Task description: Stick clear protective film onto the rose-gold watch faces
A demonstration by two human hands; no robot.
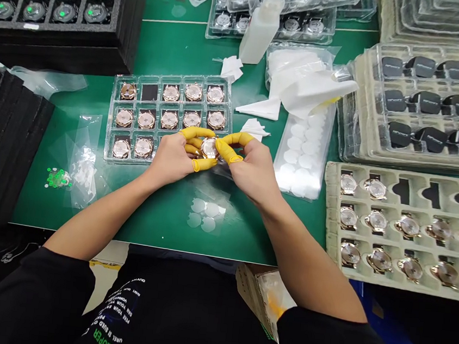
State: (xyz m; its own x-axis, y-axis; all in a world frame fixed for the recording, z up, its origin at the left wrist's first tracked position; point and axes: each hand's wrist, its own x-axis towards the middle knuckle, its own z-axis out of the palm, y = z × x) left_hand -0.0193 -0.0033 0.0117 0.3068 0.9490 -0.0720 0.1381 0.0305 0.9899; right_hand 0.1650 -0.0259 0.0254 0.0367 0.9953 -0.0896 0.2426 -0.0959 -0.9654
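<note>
My left hand (173,158) and my right hand (250,166) meet over the green mat (176,51), both wearing yellow finger cots. Together they pinch one rose-gold watch case (209,147) between the fingertips, face up. Just behind the hands lies a clear plastic tray (114,121) with several rose-gold watch cases in its cells; one cell (150,92) in the back row shows only a black pad. Small round clear films (204,216) lie on the mat below my hands.
A beige tray (331,215) of watch cases lies right; stacked clear trays (364,98) with black parts behind it. A sheet of white round pads (303,152), white wipes (300,81), a white bottle (261,27), a black foam tray (121,29) at back left, green stickers (59,177).
</note>
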